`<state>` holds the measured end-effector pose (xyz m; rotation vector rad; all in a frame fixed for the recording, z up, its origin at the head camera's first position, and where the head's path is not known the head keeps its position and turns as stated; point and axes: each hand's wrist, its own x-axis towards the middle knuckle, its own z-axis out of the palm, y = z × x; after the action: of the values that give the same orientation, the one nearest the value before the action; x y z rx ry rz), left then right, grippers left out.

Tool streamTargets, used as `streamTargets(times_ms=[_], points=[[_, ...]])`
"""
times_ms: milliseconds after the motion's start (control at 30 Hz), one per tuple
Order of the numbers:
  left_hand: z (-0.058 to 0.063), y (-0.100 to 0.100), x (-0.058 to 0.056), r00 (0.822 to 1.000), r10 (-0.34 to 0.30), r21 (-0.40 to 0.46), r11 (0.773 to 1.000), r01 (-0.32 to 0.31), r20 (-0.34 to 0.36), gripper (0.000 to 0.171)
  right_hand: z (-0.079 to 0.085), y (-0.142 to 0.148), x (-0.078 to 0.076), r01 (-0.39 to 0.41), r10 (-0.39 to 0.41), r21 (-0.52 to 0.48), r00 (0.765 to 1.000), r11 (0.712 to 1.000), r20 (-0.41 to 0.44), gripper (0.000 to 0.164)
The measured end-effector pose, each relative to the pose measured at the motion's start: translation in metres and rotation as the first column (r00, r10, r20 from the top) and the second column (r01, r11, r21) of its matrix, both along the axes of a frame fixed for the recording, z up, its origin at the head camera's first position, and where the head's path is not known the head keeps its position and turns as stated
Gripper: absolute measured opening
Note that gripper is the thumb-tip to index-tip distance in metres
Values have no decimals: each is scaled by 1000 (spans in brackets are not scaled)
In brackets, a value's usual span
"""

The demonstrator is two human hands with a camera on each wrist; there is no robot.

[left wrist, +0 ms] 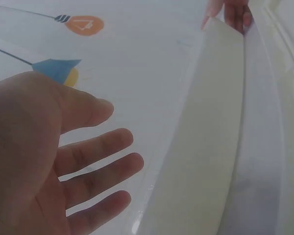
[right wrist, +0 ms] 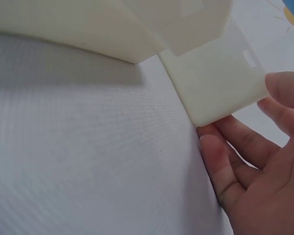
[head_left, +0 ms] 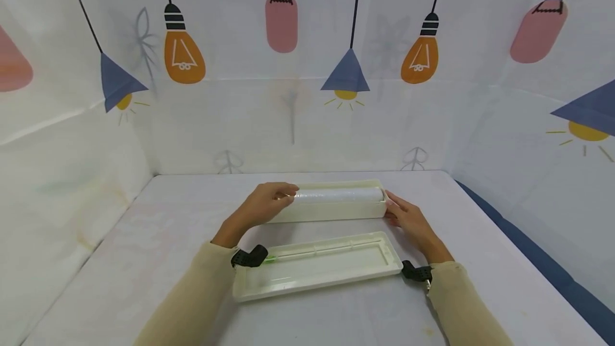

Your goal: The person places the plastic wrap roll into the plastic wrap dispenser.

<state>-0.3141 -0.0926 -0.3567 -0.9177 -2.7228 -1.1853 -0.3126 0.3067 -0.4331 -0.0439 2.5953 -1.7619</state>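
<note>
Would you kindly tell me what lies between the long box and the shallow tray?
Between the long box and shallow tray, the head view shows only bare white tabletop.

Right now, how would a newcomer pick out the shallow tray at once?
On the white table, find the long cream box. On its near side lies the shallow tray. Unlike the box, which holds a white roll, it is low-walled, with a green patch near its left end.

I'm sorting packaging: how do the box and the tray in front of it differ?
The box has taller walls than the tray. The box holds a white roll; the tray holds none. The box sits farther back, the tray nearer. Both are pale cream and oblong.
</note>
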Motion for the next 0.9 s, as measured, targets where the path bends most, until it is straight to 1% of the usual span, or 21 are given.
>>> streamTargets(times_ms=[167,300,433,533,600,733,833,900], points=[[-7,-14,14,999,28,37,999,-29,32,33,3,2,2,6,-6,-8,1000,1000,-19,58],[-16,-27,26,997,55,54,997,-58,55,32,5,2,4,8,-8,13,1000,1000,-24,59],[-26,-39,35,996,73,59,995,-77,57,32,5,0,11,47,-48,48,999,998,18,58],[-30,-46,40,993,103,56,993,-107,57,32,6,0,18,61,-65,76,997,995,52,59],[-33,-52,44,990,124,47,991,-127,62,32,6,0,23,59,-65,91,995,994,70,61],[-37,-64,53,983,162,26,986,-165,85,33,7,-1,30,52,-60,113,995,992,73,62],[-42,-73,57,977,188,4,982,-189,101,32,10,-4,36,28,-40,131,995,991,88,58],[-45,-78,59,973,200,-15,980,-199,113,31,11,-7,40,-5,-9,146,995,989,99,56]])
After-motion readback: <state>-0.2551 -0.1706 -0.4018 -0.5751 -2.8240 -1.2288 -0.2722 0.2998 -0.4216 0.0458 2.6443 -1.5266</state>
